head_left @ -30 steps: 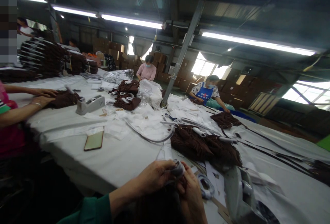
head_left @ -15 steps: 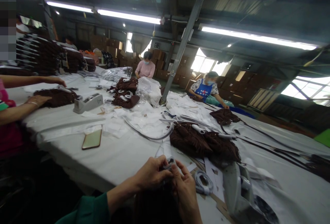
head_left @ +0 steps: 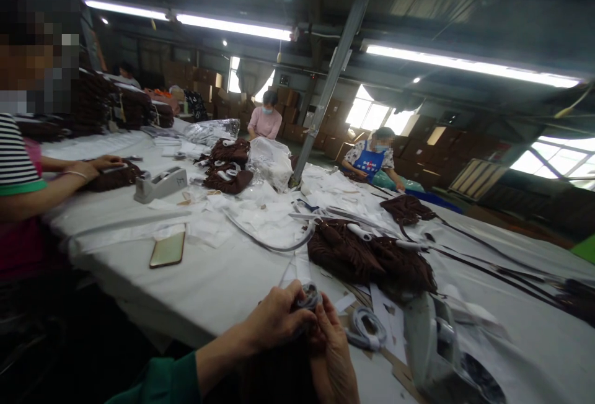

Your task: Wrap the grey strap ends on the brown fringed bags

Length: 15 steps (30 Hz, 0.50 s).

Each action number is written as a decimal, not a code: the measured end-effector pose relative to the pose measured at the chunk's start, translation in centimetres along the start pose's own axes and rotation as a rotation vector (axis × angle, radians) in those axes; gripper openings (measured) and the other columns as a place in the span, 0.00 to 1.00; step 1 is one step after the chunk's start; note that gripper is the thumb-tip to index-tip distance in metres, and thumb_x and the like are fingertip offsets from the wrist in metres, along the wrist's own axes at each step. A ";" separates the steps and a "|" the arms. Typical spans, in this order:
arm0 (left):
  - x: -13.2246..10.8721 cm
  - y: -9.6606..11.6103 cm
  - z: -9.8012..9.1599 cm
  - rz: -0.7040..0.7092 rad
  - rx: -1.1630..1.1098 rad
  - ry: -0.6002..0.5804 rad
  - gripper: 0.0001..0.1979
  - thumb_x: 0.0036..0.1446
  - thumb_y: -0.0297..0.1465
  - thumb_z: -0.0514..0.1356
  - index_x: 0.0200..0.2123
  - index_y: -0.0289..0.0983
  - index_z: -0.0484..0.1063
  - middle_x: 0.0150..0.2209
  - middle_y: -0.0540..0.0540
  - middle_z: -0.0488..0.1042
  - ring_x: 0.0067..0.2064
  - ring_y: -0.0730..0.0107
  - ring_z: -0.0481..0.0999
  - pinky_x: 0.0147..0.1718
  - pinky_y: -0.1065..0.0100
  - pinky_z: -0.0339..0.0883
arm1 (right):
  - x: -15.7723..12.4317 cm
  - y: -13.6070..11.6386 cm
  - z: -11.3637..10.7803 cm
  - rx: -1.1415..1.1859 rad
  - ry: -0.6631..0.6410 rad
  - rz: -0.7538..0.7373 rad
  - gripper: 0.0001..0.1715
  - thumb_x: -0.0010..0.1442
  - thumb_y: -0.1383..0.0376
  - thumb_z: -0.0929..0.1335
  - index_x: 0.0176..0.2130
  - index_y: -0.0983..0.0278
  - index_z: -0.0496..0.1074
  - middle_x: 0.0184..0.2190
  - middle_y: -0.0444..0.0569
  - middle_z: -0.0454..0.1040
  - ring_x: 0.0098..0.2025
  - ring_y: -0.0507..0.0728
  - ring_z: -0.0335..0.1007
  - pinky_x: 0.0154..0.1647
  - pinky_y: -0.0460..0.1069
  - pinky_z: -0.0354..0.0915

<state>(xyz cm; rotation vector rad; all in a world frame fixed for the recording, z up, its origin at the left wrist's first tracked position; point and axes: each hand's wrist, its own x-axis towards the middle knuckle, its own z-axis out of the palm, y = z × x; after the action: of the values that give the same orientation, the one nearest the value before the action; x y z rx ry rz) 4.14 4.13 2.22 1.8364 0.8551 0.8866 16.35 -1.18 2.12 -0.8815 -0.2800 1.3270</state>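
Observation:
My left hand (head_left: 274,320) and my right hand (head_left: 331,354) are closed together at the bottom centre, pinching a small grey-white coiled piece (head_left: 310,297) over a dark brown garment (head_left: 279,373) in my lap. A similar white coil (head_left: 367,328) lies on the table just right of my hands. A heap of brown garments (head_left: 372,258) with white hangers lies beyond them.
A white tape dispenser (head_left: 432,345) stands at the right, another (head_left: 160,184) at the left. A phone (head_left: 168,249) lies near the table's (head_left: 218,280) front edge. A person in a striped sleeve (head_left: 18,162) works at the left; two people stand across.
My hands stay pressed together on the coiled piece, shifting slightly. The person at the left has leaned in, both hands now on a brown garment.

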 end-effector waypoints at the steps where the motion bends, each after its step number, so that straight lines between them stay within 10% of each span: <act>1: -0.1 0.0 0.0 -0.007 0.016 0.002 0.10 0.53 0.36 0.61 0.31 0.40 0.62 0.22 0.55 0.64 0.25 0.72 0.63 0.24 0.72 0.52 | 0.0 0.1 -0.1 -0.025 -0.008 -0.018 0.40 0.36 0.63 0.82 0.47 0.60 0.67 0.35 0.47 0.81 0.32 0.54 0.77 0.30 0.44 0.72; 10: -0.4 0.6 -0.3 -0.033 0.097 -0.067 0.10 0.56 0.39 0.60 0.38 0.41 0.67 0.26 0.53 0.71 0.28 0.68 0.70 0.27 0.72 0.58 | 0.9 0.2 -1.2 -0.054 0.018 -0.036 0.36 0.39 0.63 0.81 0.46 0.60 0.68 0.26 0.39 0.78 0.17 0.46 0.66 0.14 0.38 0.59; 15: -1.4 0.9 -0.7 0.066 0.119 -0.137 0.12 0.58 0.38 0.59 0.44 0.41 0.67 0.39 0.46 0.77 0.40 0.61 0.76 0.37 0.69 0.64 | 1.5 -0.1 -2.2 -0.022 0.003 0.060 0.21 0.42 0.68 0.79 0.37 0.61 0.73 0.28 0.43 0.78 0.23 0.50 0.73 0.18 0.41 0.68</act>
<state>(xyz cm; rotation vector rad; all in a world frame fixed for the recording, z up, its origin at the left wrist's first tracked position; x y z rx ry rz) 3.06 2.93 2.95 2.0138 0.7791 0.7539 18.24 -0.66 0.31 -0.9159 -0.2682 1.3799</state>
